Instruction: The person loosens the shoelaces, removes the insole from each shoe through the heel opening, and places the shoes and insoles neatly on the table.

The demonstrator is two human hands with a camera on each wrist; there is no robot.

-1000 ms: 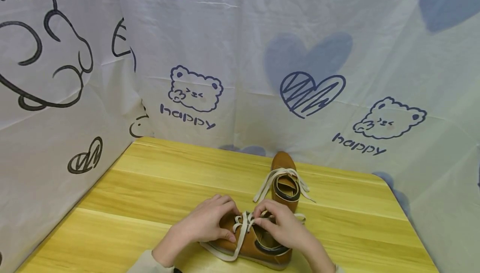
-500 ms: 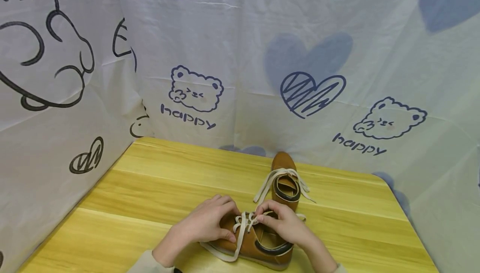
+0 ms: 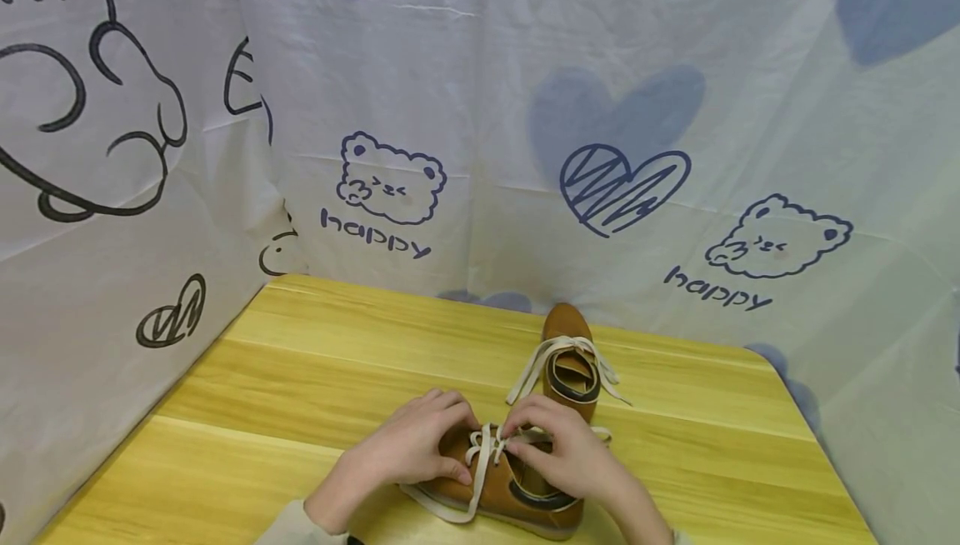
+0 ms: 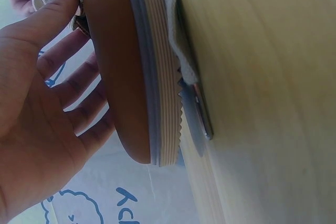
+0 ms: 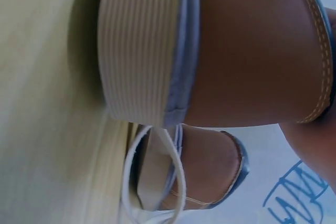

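In the head view, a brown lace-up shoe (image 3: 498, 499) lies on the table with its toe to the left. My left hand (image 3: 420, 437) holds its front, thumb on the near side and fingers over the far side. The left wrist view has this left hand (image 4: 42, 108) against the brown upper, near the pale ribbed sole (image 4: 163, 77). At the eyelets, my right hand (image 3: 558, 445) pinches the white shoelace between thumb and forefinger. A loose lace end (image 3: 477, 491) hangs over the near side. The heel (image 5: 252, 51) fills the right wrist view, where the right fingers are hidden.
A second brown shoe (image 3: 562, 322) stands behind, toe away, its white laces (image 3: 531, 366) spread to both sides. The yellow wood-grain table (image 3: 337, 362) meets printed cloth (image 3: 487, 112) at the back and left. A lace loop (image 5: 181, 182) hangs near the second shoe.
My right fingertips have shifted slightly right at the eyelets, then back left. My left hand and both shoes have stayed put.
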